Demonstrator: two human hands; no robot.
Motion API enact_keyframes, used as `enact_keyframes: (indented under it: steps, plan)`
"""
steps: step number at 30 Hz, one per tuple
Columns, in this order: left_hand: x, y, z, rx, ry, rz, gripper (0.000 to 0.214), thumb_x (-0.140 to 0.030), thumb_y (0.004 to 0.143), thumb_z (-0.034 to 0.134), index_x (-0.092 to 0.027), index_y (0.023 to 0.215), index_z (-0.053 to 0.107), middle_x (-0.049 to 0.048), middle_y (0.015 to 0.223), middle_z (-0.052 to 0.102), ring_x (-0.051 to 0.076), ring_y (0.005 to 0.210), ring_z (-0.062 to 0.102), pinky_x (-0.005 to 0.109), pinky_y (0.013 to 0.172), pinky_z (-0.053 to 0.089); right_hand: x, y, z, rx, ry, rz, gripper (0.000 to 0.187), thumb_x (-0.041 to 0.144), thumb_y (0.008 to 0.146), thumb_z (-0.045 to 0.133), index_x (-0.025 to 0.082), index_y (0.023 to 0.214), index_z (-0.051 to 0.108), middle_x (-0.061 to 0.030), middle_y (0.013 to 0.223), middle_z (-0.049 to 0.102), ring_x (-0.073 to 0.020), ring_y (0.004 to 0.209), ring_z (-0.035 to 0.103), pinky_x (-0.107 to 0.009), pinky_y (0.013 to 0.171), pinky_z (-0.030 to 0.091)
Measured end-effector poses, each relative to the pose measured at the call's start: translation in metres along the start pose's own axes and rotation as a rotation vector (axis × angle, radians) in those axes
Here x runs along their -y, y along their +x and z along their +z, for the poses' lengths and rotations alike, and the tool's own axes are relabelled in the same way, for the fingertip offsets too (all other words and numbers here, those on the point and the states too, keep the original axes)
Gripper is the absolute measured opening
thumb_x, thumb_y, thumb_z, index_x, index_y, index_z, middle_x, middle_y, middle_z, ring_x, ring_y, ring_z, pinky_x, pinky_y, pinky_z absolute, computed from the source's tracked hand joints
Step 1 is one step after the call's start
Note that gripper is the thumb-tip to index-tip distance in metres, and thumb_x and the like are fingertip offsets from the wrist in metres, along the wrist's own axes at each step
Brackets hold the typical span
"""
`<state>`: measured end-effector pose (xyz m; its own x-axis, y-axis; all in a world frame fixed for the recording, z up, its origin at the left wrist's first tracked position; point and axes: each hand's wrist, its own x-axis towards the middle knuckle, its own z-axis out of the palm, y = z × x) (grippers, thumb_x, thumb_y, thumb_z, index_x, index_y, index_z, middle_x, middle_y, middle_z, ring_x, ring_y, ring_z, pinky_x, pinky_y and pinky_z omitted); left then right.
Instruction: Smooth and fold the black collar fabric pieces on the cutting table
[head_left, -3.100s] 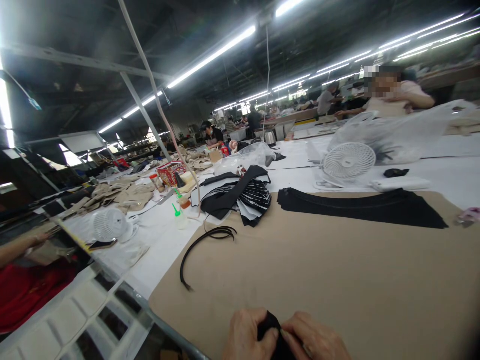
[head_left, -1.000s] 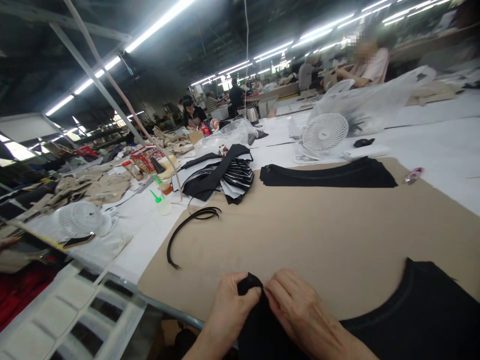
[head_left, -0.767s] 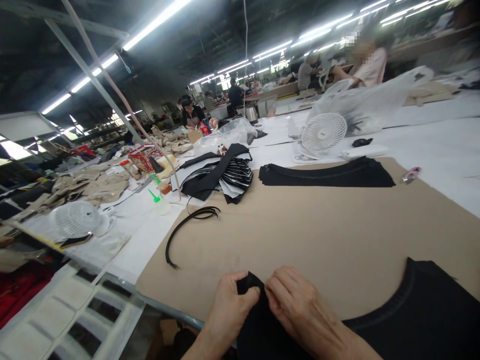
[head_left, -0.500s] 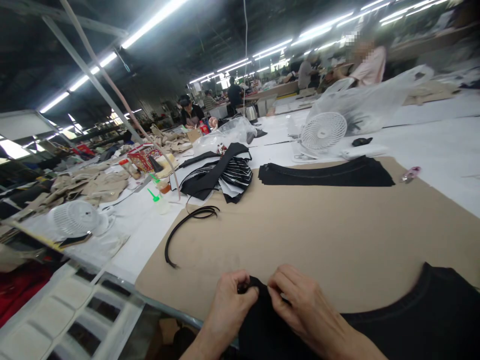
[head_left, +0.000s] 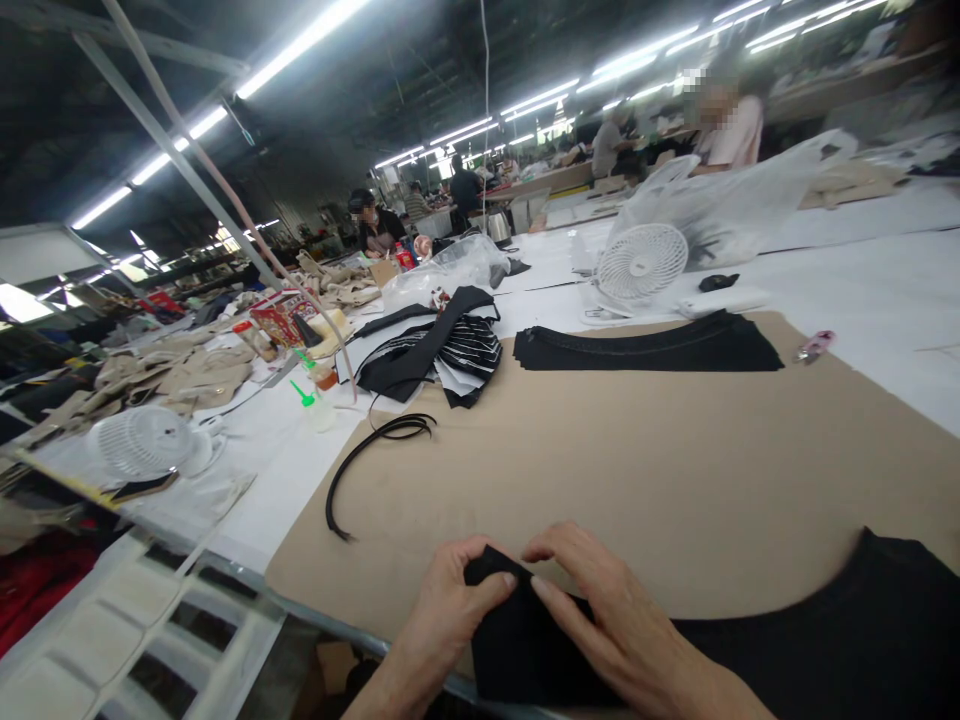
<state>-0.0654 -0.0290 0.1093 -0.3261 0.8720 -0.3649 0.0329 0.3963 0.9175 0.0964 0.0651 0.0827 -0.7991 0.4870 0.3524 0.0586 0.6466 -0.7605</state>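
A black fabric piece (head_left: 832, 630) lies along the near edge of the brown board (head_left: 637, 470) and runs off the right side. My left hand (head_left: 450, 600) pinches its left corner, thumb on top and fingers behind. Just to the right, my right hand (head_left: 607, 610) holds the same edge, its thumb pressed on the cloth and its forefinger reaching over the far side. The fingertips behind the fabric are hidden. Farther back on the board rests a stack of curved black fabric strips (head_left: 645, 345).
Left on the board lie black cords (head_left: 345, 480). Beyond them sits a pile of black and striped pieces (head_left: 457, 345). White fans stand at the left (head_left: 142, 440) and back (head_left: 641, 260). Green-tipped bottles (head_left: 319, 410) are near a pole. People work in the background.
The fabric corner between my hands has turned up and flattened, standing higher above my left thumb. My right forefinger has lifted and stretched out towards the left. The view has shifted slightly.
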Motion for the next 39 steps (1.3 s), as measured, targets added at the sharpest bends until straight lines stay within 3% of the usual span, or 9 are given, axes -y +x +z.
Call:
enact_keyframes:
  steps: [2,4,8,12,16,21,28,39]
  plan:
    - [0.0,-0.001,-0.001,0.015,-0.066,-0.01,0.026,-0.035,0.066,0.071,-0.011,0.077,0.068,-0.0009,0.063,0.055,0.012,0.063,0.045,0.023,0.06,0.035,-0.004,-0.004,0.001,0.001,0.04,0.065,0.02,0.023,0.096,0.045,0.024,0.114,0.053,-0.0033,0.103,0.063,-0.016,0.098,0.06,-0.03,0.087,0.047]
    - [0.001,-0.001,-0.002,0.02,-0.115,-0.02,0.028,-0.036,0.063,0.074,-0.012,0.078,0.069,0.0,0.066,0.058,0.013,0.066,0.047,0.023,0.063,0.037,-0.008,-0.006,0.003,0.025,0.055,0.138,0.024,0.023,0.096,0.045,0.025,0.119,0.051,-0.001,0.096,0.065,-0.0144,0.089,0.062,-0.027,0.082,0.049]
    - [0.0,0.001,-0.002,0.017,-0.154,-0.025,0.031,-0.037,0.061,0.076,-0.012,0.077,0.07,0.0001,0.066,0.059,0.013,0.067,0.049,0.023,0.064,0.037,-0.011,-0.005,0.004,0.102,0.116,0.204,0.023,0.018,0.095,0.046,0.025,0.115,0.051,0.0038,0.079,0.062,-0.0113,0.071,0.06,-0.022,0.068,0.047]
    - [0.0,0.003,0.0,0.001,-0.132,-0.039,0.032,-0.038,0.061,0.075,-0.011,0.076,0.068,-0.0003,0.065,0.058,0.013,0.067,0.048,0.024,0.064,0.036,-0.004,-0.002,0.0,0.14,0.088,0.214,0.021,0.015,0.092,0.051,0.025,0.111,0.052,0.0029,0.084,0.061,-0.0124,0.076,0.059,-0.024,0.071,0.046]
    - [0.001,0.002,0.002,-0.011,-0.086,-0.033,0.03,-0.038,0.063,0.073,-0.011,0.076,0.068,-0.0013,0.064,0.056,0.013,0.066,0.046,0.023,0.063,0.034,0.0,-0.001,0.003,0.067,-0.095,0.109,0.014,0.015,0.088,0.056,0.022,0.1,0.054,-0.0019,0.093,0.061,-0.0181,0.085,0.058,-0.031,0.075,0.045]
    - [0.003,0.001,0.002,-0.01,-0.054,-0.032,0.026,-0.035,0.064,0.07,-0.012,0.074,0.067,-0.002,0.063,0.054,0.013,0.065,0.045,0.023,0.062,0.034,0.0,-0.001,0.011,-0.057,-0.299,-0.074,0.014,0.009,0.089,0.046,0.02,0.09,0.054,-0.0033,0.082,0.058,-0.0192,0.073,0.055,-0.031,0.066,0.042]
    - [0.009,0.003,0.002,-0.003,-0.058,-0.03,0.026,-0.036,0.065,0.07,-0.012,0.075,0.066,-0.0015,0.062,0.055,0.012,0.062,0.046,0.023,0.06,0.034,0.0,0.0,0.015,-0.103,-0.359,-0.132,0.02,0.008,0.091,0.037,0.019,0.082,0.052,-0.0026,0.074,0.055,-0.0169,0.065,0.054,-0.029,0.061,0.04]
    - [0.01,0.003,0.003,-0.001,-0.045,-0.069,0.024,-0.033,0.065,0.069,-0.011,0.072,0.067,-0.0016,0.058,0.055,0.01,0.055,0.045,0.022,0.054,0.032,0.002,0.002,-0.001,0.093,-0.084,0.102,0.016,0.014,0.093,0.041,0.021,0.084,0.052,0.0008,0.078,0.058,-0.0132,0.066,0.057,-0.025,0.061,0.042]
